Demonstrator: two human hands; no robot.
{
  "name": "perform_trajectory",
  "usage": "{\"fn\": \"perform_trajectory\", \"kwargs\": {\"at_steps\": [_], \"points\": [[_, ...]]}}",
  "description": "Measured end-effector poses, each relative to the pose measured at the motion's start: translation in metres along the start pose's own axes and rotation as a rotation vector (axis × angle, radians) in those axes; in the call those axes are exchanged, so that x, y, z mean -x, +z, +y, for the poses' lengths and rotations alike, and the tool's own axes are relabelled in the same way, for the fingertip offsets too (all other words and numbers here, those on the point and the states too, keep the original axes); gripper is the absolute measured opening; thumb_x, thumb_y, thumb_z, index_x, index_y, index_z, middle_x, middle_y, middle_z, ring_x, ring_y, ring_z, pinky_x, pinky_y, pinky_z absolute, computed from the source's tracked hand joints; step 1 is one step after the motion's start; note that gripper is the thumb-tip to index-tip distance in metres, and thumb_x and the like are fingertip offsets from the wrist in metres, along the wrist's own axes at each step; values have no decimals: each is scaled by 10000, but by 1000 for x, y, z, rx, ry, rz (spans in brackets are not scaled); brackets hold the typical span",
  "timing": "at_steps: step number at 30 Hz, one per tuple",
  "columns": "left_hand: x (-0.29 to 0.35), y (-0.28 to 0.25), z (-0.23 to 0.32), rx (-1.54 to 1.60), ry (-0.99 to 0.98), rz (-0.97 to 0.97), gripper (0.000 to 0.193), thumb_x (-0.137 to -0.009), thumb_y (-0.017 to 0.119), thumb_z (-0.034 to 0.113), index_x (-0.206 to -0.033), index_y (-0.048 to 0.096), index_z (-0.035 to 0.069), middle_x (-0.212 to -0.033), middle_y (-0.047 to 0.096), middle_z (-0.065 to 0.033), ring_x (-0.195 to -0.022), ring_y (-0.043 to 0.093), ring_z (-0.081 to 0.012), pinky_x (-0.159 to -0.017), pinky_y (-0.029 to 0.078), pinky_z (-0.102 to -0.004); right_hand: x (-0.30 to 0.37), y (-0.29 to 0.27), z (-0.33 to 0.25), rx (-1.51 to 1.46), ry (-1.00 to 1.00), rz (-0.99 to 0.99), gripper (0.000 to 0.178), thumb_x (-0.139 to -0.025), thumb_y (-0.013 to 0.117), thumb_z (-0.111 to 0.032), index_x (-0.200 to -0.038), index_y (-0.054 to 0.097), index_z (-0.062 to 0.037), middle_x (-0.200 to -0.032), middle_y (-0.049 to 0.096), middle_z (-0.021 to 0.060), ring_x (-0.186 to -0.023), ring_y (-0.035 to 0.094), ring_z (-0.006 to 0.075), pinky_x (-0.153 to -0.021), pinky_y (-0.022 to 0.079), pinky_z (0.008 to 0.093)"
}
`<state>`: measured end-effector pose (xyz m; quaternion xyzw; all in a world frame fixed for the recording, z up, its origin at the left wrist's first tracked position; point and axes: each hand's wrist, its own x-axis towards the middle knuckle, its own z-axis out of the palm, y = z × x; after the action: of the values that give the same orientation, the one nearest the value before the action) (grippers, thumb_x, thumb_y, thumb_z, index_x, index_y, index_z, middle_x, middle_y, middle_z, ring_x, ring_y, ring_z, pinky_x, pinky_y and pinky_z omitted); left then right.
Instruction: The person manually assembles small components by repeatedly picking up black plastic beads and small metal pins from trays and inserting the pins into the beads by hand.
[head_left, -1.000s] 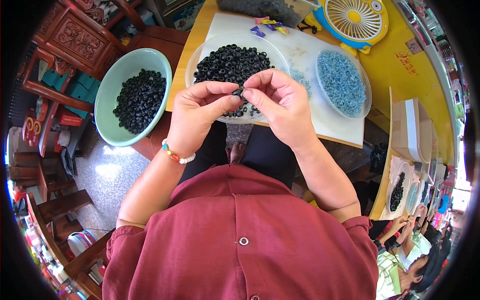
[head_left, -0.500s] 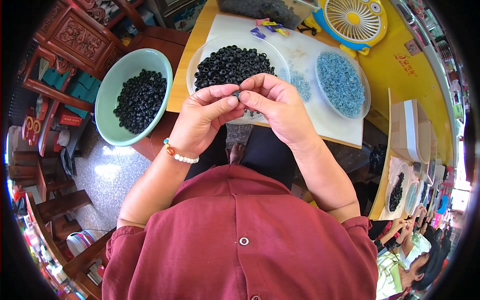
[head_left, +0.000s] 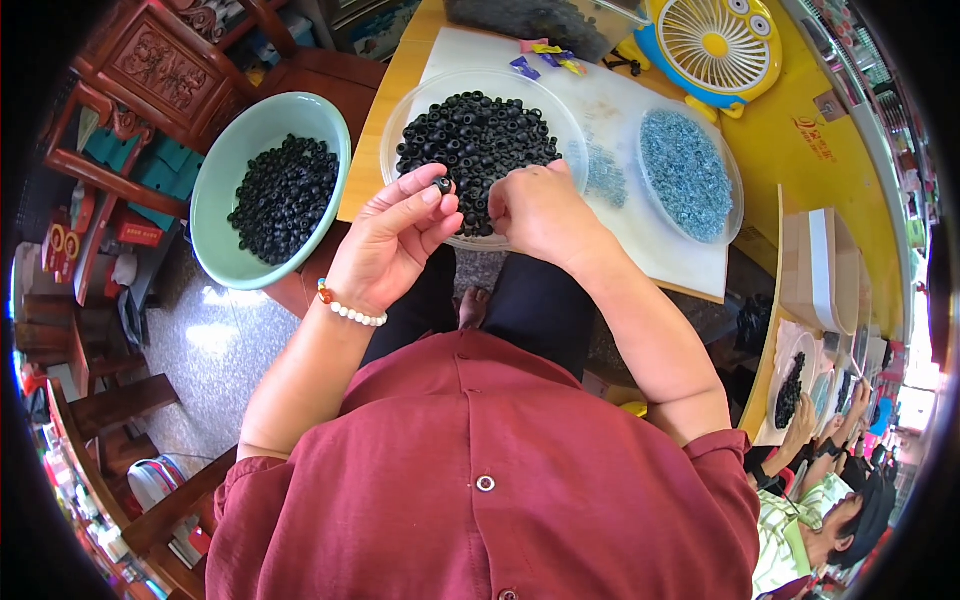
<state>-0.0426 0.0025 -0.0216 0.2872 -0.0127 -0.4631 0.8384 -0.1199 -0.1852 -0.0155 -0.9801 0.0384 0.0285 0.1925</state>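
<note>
My left hand [head_left: 390, 245] pinches one small black ring-shaped part [head_left: 443, 185] between thumb and forefinger, just over the near rim of a clear plastic dish [head_left: 410, 115] heaped with the same black parts [head_left: 478, 140]. My right hand [head_left: 540, 210] rests fingers-down on the near edge of that heap; whether it grips a part is hidden. A bead bracelet sits on my left wrist.
A pale green bowl [head_left: 225, 165] of black parts stands on a wooden stool at the left. A clear dish of blue pieces [head_left: 688, 172] lies on the white board [head_left: 655, 250] at the right. A yellow fan [head_left: 712, 45] stands behind. Other people work at lower right [head_left: 820, 480].
My hands were joined together over the dish working one part. Now they have separated: the left holds the black part alone, and the right has dropped onto the heap.
</note>
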Motion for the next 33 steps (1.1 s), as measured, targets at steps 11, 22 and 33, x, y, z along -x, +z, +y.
{"fn": "perform_trajectory", "kwargs": {"at_steps": [11,22,33], "points": [[4,4,-3,55,-34,-11,225,-877,569,-3,-1101,583,13,-990,648,-115,-888,653,-184,-810,563,-311,7,-7,1,-202,2,181,132,-680,636,-73,-811,634,-59,-676,625,84,-711,624,196,-706,448,340],[10,12,-9,9,-55,-38,223,-883,558,-6,-1103,587,8,-947,649,-105,-878,656,-188,-805,565,-311,27,-28,-10,-1491,55,65,153,-853,571,-9,-999,618,7,-918,622,39,-829,601,103,-682,432,203],[12,16,-10,-49,-51,-76,229,-880,567,-3,-1107,597,9,-939,658,-113,-875,662,-198,-797,566,-306,35,-38,-17,-1403,10,98,154,-876,595,-54,-1015,628,4,-874,646,52,-822,587,88,-700,443,204]]}}
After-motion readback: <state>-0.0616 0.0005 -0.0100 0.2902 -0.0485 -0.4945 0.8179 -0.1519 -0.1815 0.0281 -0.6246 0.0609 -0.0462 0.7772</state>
